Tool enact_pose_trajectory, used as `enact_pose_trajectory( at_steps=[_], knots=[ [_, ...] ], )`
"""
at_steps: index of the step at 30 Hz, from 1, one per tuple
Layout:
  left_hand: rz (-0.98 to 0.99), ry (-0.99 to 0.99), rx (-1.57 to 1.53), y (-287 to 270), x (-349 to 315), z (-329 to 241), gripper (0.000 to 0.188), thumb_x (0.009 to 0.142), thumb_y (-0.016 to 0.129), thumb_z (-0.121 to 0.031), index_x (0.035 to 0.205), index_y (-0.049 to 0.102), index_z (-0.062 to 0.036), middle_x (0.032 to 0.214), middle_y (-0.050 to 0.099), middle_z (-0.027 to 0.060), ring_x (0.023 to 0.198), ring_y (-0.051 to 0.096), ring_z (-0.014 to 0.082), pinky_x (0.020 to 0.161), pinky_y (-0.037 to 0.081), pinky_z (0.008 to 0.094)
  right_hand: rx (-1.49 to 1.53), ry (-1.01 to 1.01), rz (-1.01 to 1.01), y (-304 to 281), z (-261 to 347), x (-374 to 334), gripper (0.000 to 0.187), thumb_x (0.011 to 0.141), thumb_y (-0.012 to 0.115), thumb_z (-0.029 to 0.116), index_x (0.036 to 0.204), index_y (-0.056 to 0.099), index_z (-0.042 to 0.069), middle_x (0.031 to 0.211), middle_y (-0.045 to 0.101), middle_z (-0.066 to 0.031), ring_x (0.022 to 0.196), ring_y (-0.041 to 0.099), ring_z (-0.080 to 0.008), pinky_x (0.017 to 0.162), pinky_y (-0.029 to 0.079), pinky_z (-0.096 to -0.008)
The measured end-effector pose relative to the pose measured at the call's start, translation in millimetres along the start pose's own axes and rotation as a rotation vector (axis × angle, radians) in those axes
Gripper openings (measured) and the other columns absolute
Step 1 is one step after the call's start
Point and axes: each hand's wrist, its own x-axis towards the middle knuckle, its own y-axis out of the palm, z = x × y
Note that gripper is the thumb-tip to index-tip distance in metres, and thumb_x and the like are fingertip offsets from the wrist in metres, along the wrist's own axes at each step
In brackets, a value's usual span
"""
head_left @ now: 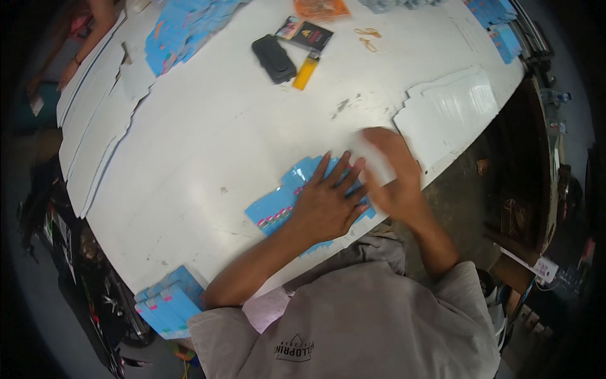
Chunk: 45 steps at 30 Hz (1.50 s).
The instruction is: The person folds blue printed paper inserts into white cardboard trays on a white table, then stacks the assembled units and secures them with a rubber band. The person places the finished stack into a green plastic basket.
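Blue printed card pieces (273,210) lie fanned out in an overlapping row near the table's front edge, with small pink marks along them. My left hand (325,201) rests flat on these pieces, its fingers spread. Just to its right, my right hand (394,174) is smeared by motion. A pale, flat piece (377,159), which looks like white card, shows between its thumb and fingers. The blur hides its exact shape. Part of the blue row is covered by my hands and left forearm.
Stacks of white card sheets lie on the table (189,145) at right (448,104) and far left (104,126). Blue stacks (170,303) stand front left. Farther back are a black case (274,59), a yellow lighter (305,71) and another person's arm (95,35).
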Motion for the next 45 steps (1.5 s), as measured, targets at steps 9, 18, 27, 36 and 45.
enact_pose_trajectory(
  at_steps=[9,18,27,36,45],
  knots=[
    [0.001,0.027,-0.080,-7,11,2,0.055,0.104,0.058,-0.028,0.153,0.053,-0.0047,0.164,0.044,0.0214,0.152,0.038,0.0450,0.123,0.030,0.0645,-0.389,0.325,-0.095,-16,-29,-59,0.046,0.096,0.068,0.001,0.141,0.061,-0.001,0.112,0.065,-0.0207,0.100,0.066,-0.0401,0.086,0.055,-0.0460],
    [0.082,0.148,0.204,-6,18,-5,0.070,0.100,0.063,-0.034,0.156,0.045,0.0034,0.167,0.036,0.0271,0.156,0.033,0.0419,0.124,0.028,0.0641,-0.141,0.635,0.208,-2,2,-54,0.024,0.093,0.063,-0.002,0.116,0.068,0.000,0.094,0.072,-0.0245,0.095,0.070,-0.0425,0.074,0.053,-0.0474],
    [0.032,0.037,-0.086,2,13,-5,0.059,0.100,0.064,-0.027,0.151,0.053,0.0022,0.155,0.053,0.0272,0.145,0.050,0.0421,0.119,0.039,0.0537,-0.426,0.238,-0.127,-31,-51,-66,0.050,0.092,0.072,0.005,0.140,0.063,0.000,0.122,0.064,-0.0238,0.106,0.061,-0.0372,0.091,0.049,-0.0483],
    [0.008,0.063,0.056,-12,20,-12,0.067,0.101,0.059,-0.022,0.160,0.039,0.0014,0.163,0.040,0.0305,0.153,0.037,0.0473,0.124,0.030,0.0585,-0.651,0.159,-0.040,-17,-45,-58,0.041,0.094,0.071,0.010,0.133,0.065,-0.001,0.113,0.060,-0.0168,0.102,0.059,-0.0335,0.089,0.044,-0.0499],
    [0.012,-0.112,-0.237,-18,16,-17,0.072,0.101,0.057,-0.025,0.163,0.033,0.0010,0.166,0.035,0.0308,0.157,0.030,0.0459,0.127,0.023,0.0606,-0.587,-0.141,0.007,-9,-45,-67,0.043,0.090,0.071,0.008,0.132,0.067,0.000,0.112,0.060,-0.0123,0.104,0.059,-0.0310,0.090,0.043,-0.0458]
  ],
)
